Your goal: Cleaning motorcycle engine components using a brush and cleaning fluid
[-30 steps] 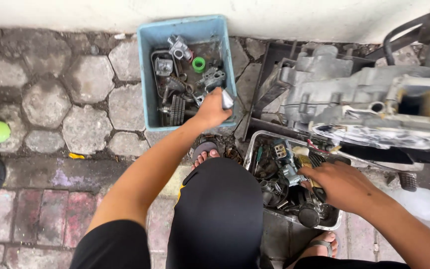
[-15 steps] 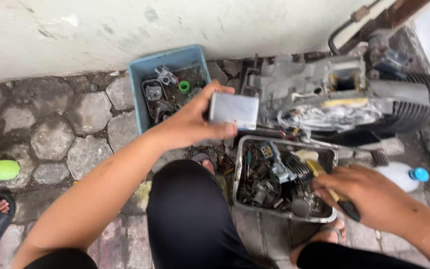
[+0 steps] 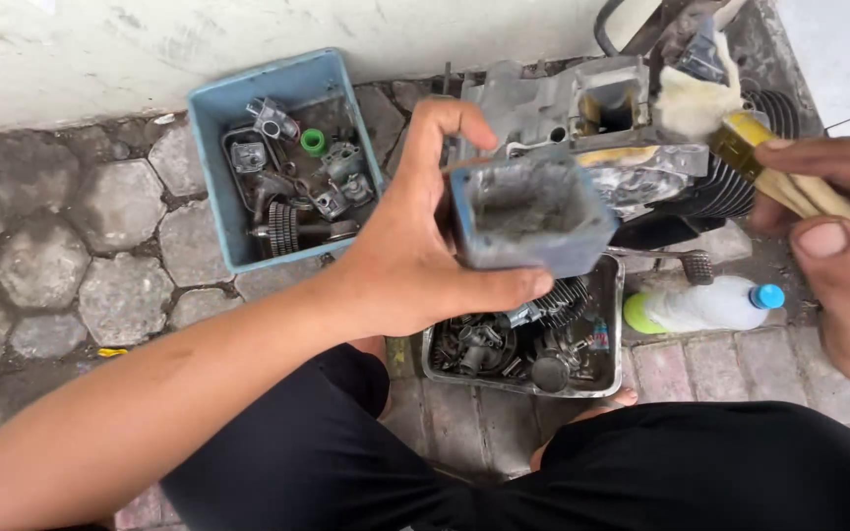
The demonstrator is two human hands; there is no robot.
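Daylit hexagonal stone paving (image 3: pixel 71 246) meets a stained pale wall (image 3: pixel 100 59).

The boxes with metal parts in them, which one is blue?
The blue bin by the wall, beyond the left hand. The other, the tray near the knees, is bare shiny metal.

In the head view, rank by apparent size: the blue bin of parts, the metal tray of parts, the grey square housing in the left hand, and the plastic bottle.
1. blue bin
2. metal tray, partly hidden
3. grey square housing; it is held nearer the camera, so its rank against the tray is unsure
4. plastic bottle
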